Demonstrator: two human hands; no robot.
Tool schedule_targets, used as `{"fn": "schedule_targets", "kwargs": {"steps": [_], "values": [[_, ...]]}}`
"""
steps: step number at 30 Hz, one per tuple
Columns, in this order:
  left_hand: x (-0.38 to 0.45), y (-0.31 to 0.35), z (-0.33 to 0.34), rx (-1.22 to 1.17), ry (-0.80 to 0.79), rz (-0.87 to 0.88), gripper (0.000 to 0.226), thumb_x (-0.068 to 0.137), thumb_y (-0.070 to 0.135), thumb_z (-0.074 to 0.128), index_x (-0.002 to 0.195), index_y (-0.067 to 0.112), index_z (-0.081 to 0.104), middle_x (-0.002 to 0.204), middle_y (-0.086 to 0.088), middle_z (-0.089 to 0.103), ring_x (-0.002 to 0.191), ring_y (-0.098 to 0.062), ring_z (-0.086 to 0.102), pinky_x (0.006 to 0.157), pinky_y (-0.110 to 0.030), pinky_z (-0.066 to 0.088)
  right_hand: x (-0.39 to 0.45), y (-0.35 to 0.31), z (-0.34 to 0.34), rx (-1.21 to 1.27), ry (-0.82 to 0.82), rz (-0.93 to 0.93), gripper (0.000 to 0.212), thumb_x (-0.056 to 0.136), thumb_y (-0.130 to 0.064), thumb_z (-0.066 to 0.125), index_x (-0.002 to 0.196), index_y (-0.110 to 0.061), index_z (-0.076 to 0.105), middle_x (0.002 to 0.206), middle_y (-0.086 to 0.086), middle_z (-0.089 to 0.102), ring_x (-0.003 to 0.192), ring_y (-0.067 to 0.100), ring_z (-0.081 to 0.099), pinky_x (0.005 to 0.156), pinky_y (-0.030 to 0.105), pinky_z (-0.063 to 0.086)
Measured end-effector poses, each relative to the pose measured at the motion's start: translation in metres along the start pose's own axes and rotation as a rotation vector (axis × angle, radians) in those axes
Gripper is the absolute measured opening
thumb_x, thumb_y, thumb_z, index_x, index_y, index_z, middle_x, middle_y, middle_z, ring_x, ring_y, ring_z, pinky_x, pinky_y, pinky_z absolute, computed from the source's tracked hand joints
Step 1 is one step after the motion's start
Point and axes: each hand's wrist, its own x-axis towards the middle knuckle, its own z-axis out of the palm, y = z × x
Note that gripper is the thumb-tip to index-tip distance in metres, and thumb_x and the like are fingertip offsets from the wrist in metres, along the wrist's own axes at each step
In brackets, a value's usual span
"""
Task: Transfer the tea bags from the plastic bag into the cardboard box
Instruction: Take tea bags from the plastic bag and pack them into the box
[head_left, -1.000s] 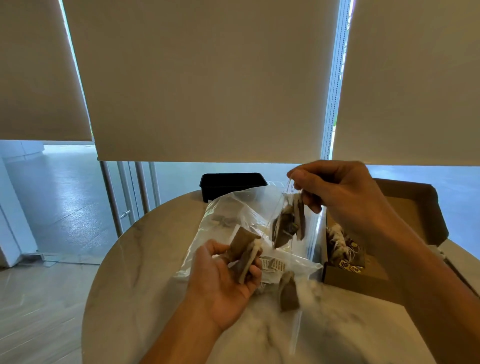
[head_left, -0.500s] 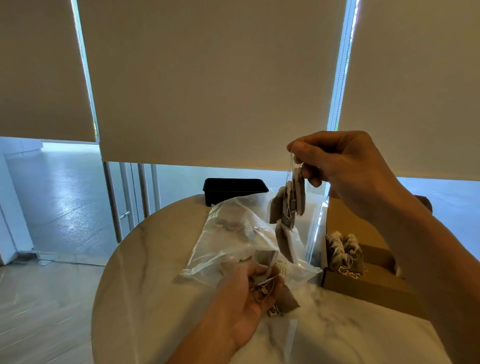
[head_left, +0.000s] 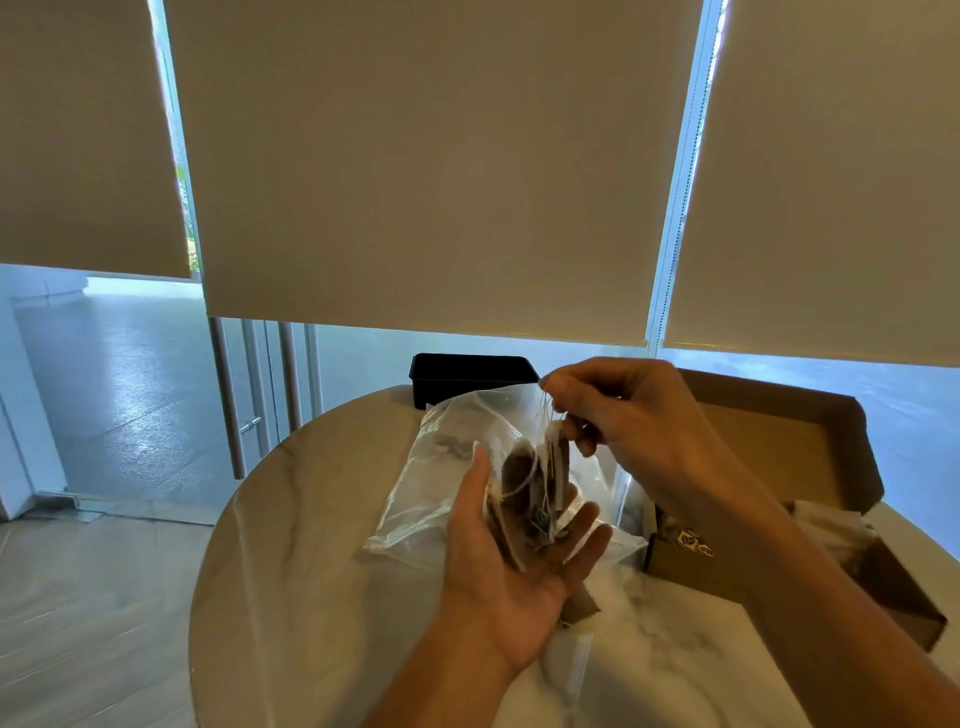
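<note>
We are mid-transfer: our right hand (head_left: 631, 421) pinches the strings of the tea bags (head_left: 530, 493), which rest in our spread left hand (head_left: 514, 566) (palm up) just left of the cardboard box (head_left: 789, 452). Next, we judge, carry them rightward into it.

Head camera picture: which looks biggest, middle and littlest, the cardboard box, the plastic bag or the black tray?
1. cardboard box, though it sits near the camera.
2. plastic bag, partly hidden behind the hands.
3. black tray, farthest away and partly hidden by the bag.
</note>
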Motion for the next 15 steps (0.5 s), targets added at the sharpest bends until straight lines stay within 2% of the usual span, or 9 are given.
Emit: {"fn": "schedule_targets", "kwargs": {"steps": [4, 6, 9, 11, 13, 15], "values": [[0.004, 0.004, 0.002, 0.091, -0.028, 0.101, 0.05, 0.084, 0.052, 0.056, 0.109, 0.011, 0.067, 0.105, -0.019, 0.07, 0.104, -0.038, 0.065, 0.091, -0.052, 0.05, -0.005, 0.016, 0.011, -0.062, -0.041, 0.056, 0.01, 0.088, -0.022, 0.064, 0.085, -0.021, 0.074, 0.075, -0.001, 0.07, 0.064, 0.016, 0.068, 0.068, 0.03, 0.059], [0.006, 0.007, 0.0, 0.146, -0.052, 0.149, 0.045, 0.086, 0.048, 0.056, 0.11, 0.012, 0.067, 0.103, -0.018, 0.071, 0.099, -0.033, 0.068, 0.087, -0.048, 0.053, -0.009, 0.021, 0.014, -0.067, -0.103, 0.1, 0.012, 0.088, -0.023, 0.063, 0.086, -0.019, 0.074, 0.077, 0.0, 0.071, 0.066, 0.016, 0.07, 0.068, 0.028, 0.06], [0.01, 0.011, -0.001, 0.203, -0.045, 0.176, 0.036, 0.08, 0.035, 0.064, 0.106, 0.01, 0.067, 0.097, -0.016, 0.072, 0.086, -0.025, 0.071, 0.075, -0.037, 0.059, -0.012, 0.026, 0.018, -0.081, -0.176, 0.141, 0.015, 0.089, -0.023, 0.061, 0.088, -0.017, 0.075, 0.078, 0.001, 0.073, 0.07, 0.016, 0.071, 0.068, 0.022, 0.058], [0.012, 0.013, -0.004, 0.237, -0.035, 0.18, 0.028, 0.073, 0.027, 0.069, 0.098, 0.013, 0.07, 0.092, -0.013, 0.073, 0.079, -0.021, 0.071, 0.067, -0.029, 0.059, -0.01, 0.027, 0.017, -0.067, -0.197, 0.157, 0.015, 0.09, -0.022, 0.059, 0.088, -0.019, 0.074, 0.081, 0.003, 0.074, 0.075, 0.017, 0.071, 0.071, 0.023, 0.059], [0.012, 0.018, -0.006, 0.264, -0.039, 0.181, 0.017, 0.069, 0.018, 0.07, 0.086, 0.017, 0.07, 0.085, -0.011, 0.07, 0.071, -0.018, 0.067, 0.053, -0.023, 0.056, -0.007, 0.028, 0.011, 0.003, -0.188, 0.182, 0.014, 0.09, -0.02, 0.059, 0.093, -0.018, 0.073, 0.086, 0.005, 0.073, 0.079, 0.018, 0.071, 0.072, 0.024, 0.059], [0.011, 0.028, -0.006, 0.264, -0.042, 0.197, 0.018, 0.065, 0.009, 0.068, 0.081, 0.016, 0.066, 0.077, -0.012, 0.067, 0.06, -0.017, 0.064, 0.042, -0.019, 0.049, -0.006, 0.032, -0.001, 0.062, -0.128, 0.216, 0.016, 0.089, -0.021, 0.061, 0.099, -0.015, 0.072, 0.089, 0.006, 0.072, 0.079, 0.018, 0.071, 0.07, 0.025, 0.058]]}}
